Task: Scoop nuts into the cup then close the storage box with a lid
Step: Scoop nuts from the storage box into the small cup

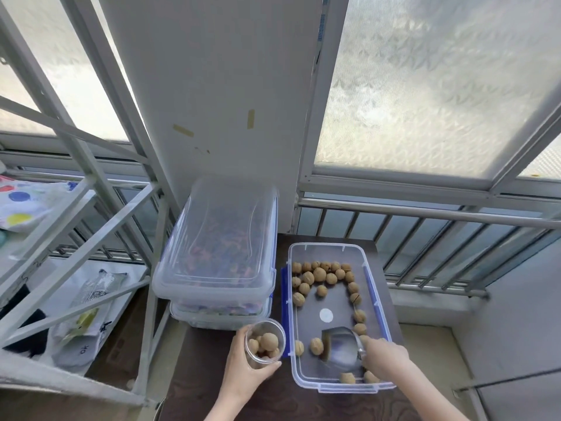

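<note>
An open clear storage box (pixel 378 302) with blue clips sits on a dark table (pixel 212 387). Several walnuts (pixel 319 274) lie along its far and right sides. My right hand (pixel 384 355) grips the handle of a metal scoop (pixel 341 347), whose bowl rests low inside the box near two walnuts. My left hand (pixel 243 364) holds a clear plastic cup (pixel 265 344) with several walnuts in it, just left of the box. A blue-edged lid (pixel 284 305) stands between the box and the stacked boxes.
Two stacked, lidded clear boxes (pixel 218 256) with dark contents stand left of the open box. A white metal rack (pixel 76 268) with bags fills the left. A railing (pixel 440 238) and frosted windows lie behind the table.
</note>
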Demonstrator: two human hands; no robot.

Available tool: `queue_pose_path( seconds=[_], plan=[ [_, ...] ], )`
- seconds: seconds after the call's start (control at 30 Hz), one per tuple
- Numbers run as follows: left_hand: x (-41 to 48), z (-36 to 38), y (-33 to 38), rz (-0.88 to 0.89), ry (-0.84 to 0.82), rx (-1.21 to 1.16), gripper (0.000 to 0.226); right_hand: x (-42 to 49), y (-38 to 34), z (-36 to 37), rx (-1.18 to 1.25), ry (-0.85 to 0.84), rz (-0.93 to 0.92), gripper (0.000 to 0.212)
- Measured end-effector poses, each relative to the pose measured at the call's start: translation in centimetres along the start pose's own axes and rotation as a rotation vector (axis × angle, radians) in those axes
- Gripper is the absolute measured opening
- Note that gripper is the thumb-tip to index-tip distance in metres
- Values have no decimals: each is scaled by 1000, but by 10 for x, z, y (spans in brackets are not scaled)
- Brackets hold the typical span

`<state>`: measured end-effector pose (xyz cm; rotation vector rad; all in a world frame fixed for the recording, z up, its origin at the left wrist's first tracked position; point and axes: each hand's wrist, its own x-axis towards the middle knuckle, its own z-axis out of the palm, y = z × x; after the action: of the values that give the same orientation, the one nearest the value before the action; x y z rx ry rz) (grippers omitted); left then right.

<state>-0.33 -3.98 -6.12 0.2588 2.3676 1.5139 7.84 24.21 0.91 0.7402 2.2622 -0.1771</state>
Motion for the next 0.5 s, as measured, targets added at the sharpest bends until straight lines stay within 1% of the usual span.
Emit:
queue_pose_path(
  seconds=[0.07, 0.2, 0.3, 0.37, 0.4, 0.5],
  plan=[
    [2, 1, 0, -2, -5, -10, 84, 12, -2, 0, 15, -6, -27, 41],
    [4, 4, 2, -1, 1, -27, 84, 26, -11, -6, 70, -94, -160, 42],
    [4, 4, 4, 4, -2, -38, 81, 36, -12, -6, 107, -118, -223, 43],
    [5, 3, 2, 11, 6, -30, 80, 41, -8, -3, 121, -114, -248, 36],
    [5, 2, 0, 11, 5, -19, 82, 49, -3, 3, 139, -100, -256, 35],
    [6, 0, -3, 5, 14, -3, 86, 54, 3, 8, 180, -34, -259, 42]
  ],
)
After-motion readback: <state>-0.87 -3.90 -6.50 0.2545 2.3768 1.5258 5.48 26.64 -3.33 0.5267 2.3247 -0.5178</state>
